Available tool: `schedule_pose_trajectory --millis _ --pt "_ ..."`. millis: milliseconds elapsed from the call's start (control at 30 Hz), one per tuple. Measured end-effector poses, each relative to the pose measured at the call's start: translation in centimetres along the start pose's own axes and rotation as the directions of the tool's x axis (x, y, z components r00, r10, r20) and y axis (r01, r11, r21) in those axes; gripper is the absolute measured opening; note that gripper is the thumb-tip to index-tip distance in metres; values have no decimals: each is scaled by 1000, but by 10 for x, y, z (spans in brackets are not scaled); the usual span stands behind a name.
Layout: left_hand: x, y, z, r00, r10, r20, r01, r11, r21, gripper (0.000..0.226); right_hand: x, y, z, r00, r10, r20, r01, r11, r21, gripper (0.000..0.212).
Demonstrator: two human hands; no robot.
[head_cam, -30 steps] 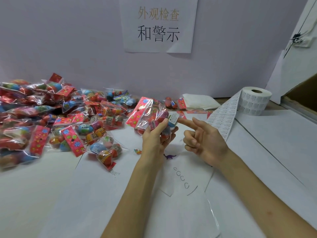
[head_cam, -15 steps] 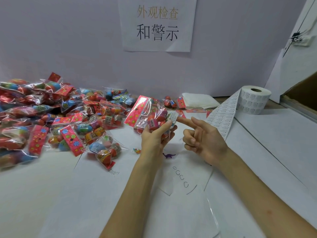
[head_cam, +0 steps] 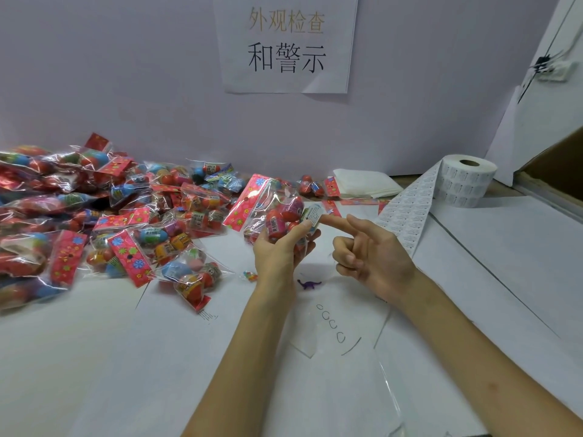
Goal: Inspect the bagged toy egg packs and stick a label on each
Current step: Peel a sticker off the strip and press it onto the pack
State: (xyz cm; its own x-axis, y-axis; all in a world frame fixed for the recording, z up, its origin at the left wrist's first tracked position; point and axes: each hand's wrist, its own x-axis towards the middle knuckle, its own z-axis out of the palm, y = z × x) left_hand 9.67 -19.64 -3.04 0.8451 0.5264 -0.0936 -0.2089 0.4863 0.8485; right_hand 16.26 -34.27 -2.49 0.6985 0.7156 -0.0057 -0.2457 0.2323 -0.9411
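My left hand (head_cam: 277,257) grips a clear bagged toy egg pack (head_cam: 271,212) with a red flowered header, held above the table centre. A small white label (head_cam: 312,216) sits on the pack's right end. My right hand (head_cam: 369,257) is just right of it, its straight index fingertip touching the label; the middle finger is extended and the other fingers are curled. A roll of white labels (head_cam: 467,181) stands at the back right, and its strip (head_cam: 407,212) trails down toward my right hand.
A large pile of bagged egg packs (head_cam: 94,216) covers the left of the white table. A folded white cloth (head_cam: 362,184) lies at the back. A tiny purple dinosaur (head_cam: 308,283) and a small coloured scrap (head_cam: 250,275) lie under my hands. A cardboard box (head_cam: 561,165) is at the far right.
Both hands have risen slightly with the pack. My right index fingertip has stayed against the label throughout.
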Motion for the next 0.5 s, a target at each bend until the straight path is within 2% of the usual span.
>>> schedule_pose_trajectory --millis 133,300,400,500 --pt "1 0 1 999 5 -48 -5 1000 11 47 0 0 -2 1000 -21 6 22 999 -48 41" --pt "1 -1 0 998 19 -59 -17 1000 23 40 1 0 2 992 -124 -33 112 962 -248 38" --pt "3 -1 -2 998 18 -57 -18 1000 7 32 3 2 0 964 -237 -118 172 899 -402 34" --pt "4 0 -4 1000 -5 -17 4 1000 -19 31 4 0 -7 909 -324 -261 178 870 -460 28"
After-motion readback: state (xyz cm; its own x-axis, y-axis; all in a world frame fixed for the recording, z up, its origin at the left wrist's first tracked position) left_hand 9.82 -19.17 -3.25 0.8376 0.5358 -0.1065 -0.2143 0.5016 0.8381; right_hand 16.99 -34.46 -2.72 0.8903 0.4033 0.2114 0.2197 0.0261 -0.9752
